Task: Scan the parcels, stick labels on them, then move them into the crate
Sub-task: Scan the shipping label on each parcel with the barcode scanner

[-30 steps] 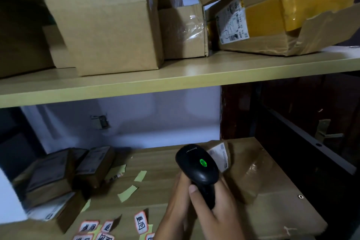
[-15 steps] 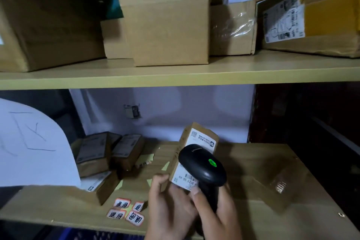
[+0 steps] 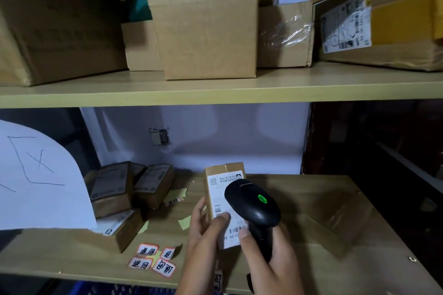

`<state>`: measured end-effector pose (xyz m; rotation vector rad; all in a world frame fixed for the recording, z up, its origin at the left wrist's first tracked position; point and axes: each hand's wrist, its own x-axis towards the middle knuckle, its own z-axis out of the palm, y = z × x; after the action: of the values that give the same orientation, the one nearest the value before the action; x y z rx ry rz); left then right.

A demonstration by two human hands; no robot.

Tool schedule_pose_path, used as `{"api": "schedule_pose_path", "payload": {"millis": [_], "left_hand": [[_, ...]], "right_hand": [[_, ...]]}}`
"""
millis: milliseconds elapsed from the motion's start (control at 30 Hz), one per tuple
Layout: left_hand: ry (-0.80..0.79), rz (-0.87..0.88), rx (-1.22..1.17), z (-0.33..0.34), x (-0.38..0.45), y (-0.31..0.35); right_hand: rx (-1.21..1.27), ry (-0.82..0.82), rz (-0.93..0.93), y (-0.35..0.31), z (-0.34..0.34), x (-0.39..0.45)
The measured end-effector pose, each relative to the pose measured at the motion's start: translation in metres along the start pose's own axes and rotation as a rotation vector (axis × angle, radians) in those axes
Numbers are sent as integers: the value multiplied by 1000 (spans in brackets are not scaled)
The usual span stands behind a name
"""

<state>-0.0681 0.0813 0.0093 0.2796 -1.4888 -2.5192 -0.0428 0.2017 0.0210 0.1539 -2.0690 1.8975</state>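
Observation:
My left hand (image 3: 206, 235) grips a small brown parcel (image 3: 217, 175) upright above the lower shelf, its white shipping label facing me. My right hand (image 3: 273, 256) holds a black barcode scanner (image 3: 251, 203) by its handle, right in front of the label; a green light glows on the scanner's head. Several red-edged white labels (image 3: 153, 260) lie on the shelf board left of my hands. More small brown parcels (image 3: 115, 187) are piled at the shelf's left. A blue crate (image 3: 115, 290) shows at the bottom edge, under the shelf.
The upper shelf (image 3: 215, 88) carries several big cardboard boxes (image 3: 206, 21). A white paper sheet (image 3: 40, 179) with drawn marks hangs at the left. Yellow backing scraps (image 3: 184, 224) lie on the lower shelf board (image 3: 311, 189), and a taped box (image 3: 335, 225) sits to the right.
The parcel has been lifted off the shelf and turned upright, its label now facing the scanner. The view has swung left, bringing the white sheet and the pile of parcels in.

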Motion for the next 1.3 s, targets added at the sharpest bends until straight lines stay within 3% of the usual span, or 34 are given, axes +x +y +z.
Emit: {"api": "schedule_pose_path", "payload": {"millis": [100,467,633,733,867,1033,1133,1300], "left_hand": [[51,6,29,3,2,7],[73,-18,-19,0,16,12],[117,-37,-176,-4,15,15],[123,-66,-303,-2,18,13],[59,-90,-401,16,4,-1],[-118,-120,-316,14,-22,2],[-77,-153,-281,-8,-19,6],[-70,53,-44,-43,0,30]], "right_hand": [[-14,13,76,-3,-2,0],[23,-2,77,-14,-4,1],[12,8,172,-6,-3,-6],[8,104,103,6,4,-1],[171,174,184,8,14,11],[314,209,236,11,6,28],[321,136,265,1,-11,36],[227,31,191,-13,-27,40]]}}
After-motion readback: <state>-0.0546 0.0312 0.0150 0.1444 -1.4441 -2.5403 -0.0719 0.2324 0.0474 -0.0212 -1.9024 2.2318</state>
